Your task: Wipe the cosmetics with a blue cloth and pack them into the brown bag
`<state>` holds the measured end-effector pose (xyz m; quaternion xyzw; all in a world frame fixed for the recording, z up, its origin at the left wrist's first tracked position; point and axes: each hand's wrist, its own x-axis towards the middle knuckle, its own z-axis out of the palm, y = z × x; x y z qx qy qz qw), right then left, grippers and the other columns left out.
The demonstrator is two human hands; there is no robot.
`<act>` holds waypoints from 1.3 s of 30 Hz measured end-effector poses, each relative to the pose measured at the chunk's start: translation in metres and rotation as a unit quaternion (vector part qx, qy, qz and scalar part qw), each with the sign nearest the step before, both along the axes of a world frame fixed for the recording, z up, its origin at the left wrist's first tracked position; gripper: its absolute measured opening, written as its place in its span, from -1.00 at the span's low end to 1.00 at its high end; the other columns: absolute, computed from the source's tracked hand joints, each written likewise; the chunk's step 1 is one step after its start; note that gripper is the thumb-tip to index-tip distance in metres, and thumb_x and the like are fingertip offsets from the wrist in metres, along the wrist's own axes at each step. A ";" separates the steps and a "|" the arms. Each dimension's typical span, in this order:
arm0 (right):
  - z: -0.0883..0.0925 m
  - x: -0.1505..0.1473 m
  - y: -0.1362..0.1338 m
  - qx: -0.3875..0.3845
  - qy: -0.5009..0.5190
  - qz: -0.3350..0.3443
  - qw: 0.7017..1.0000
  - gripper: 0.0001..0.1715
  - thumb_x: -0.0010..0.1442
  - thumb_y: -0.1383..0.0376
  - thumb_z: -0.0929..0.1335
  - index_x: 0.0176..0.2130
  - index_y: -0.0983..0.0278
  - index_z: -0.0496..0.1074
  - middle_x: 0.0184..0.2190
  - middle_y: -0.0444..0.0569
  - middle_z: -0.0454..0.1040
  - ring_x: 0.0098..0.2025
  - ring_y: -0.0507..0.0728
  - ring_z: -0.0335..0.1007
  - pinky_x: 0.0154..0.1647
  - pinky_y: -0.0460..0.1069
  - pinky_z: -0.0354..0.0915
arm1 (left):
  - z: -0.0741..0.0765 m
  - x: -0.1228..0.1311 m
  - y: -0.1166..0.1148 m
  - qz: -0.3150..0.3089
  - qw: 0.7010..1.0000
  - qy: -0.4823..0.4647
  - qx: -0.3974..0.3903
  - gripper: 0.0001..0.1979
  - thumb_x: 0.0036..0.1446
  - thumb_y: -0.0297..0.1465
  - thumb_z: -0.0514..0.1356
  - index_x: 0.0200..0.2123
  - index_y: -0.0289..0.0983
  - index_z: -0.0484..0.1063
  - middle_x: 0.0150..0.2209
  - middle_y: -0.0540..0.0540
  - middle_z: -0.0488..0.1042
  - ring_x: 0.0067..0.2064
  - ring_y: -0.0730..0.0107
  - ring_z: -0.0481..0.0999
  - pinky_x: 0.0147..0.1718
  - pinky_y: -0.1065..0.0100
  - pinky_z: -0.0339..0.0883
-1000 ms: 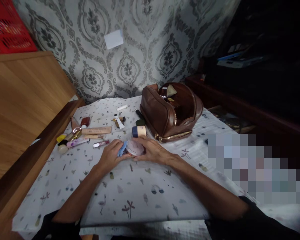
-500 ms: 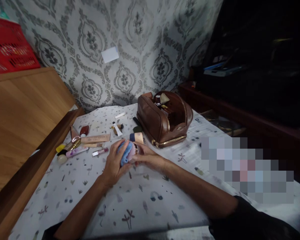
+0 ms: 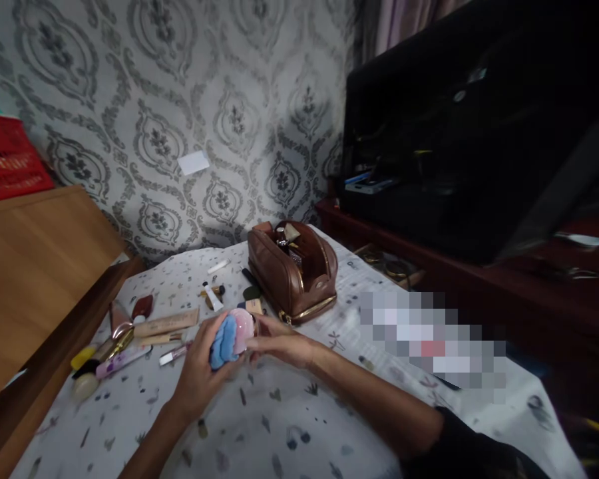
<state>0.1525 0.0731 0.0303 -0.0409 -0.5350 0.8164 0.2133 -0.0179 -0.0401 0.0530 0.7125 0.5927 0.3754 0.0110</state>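
Observation:
My left hand [image 3: 196, 366] is closed around a folded blue cloth [image 3: 223, 344], pressing it to the side of a round pink jar [image 3: 243, 328]. The jar is tilted, with its pale pink face turned up toward me. From the other side, my right hand [image 3: 285, 344] grips the jar, its fingers partly hidden behind it. Just beyond the hands lies a cream bottle with a dark cap [image 3: 253, 306]. A lip gloss tube [image 3: 174, 354] lies close to my left hand. Behind the jar stands an unzipped brown leather toiletry bag [image 3: 274, 273] with cosmetics inside.
Several cosmetics lie to the left, among them a beige tube [image 3: 167, 324], a purple-and-white tube [image 3: 122, 360] and a makeup brush [image 3: 120, 322]. A small white tube [image 3: 212, 297] sits nearer the bag. A wooden panel [image 3: 40, 266] borders the left, a dark television [image 3: 454, 146] the right.
The view has swung to the right and up. The blue cloth has slid toward the jar's left side, and more of its pink face shows. Both hands keep their hold.

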 end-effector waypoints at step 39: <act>0.113 0.095 0.113 0.076 -0.116 -0.241 0.961 -0.61 -0.07 0.19 0.56 -0.26 0.31 0.49 -0.37 -0.11 0.50 -0.31 0.01 0.39 -0.20 -0.10 0.32 | 0.069 0.066 0.163 -0.104 0.994 0.026 -0.002 -0.64 0.27 -0.24 0.08 0.03 -0.27 0.43 -0.12 -0.17 0.58 -0.12 0.13 0.56 -0.08 0.24 0.38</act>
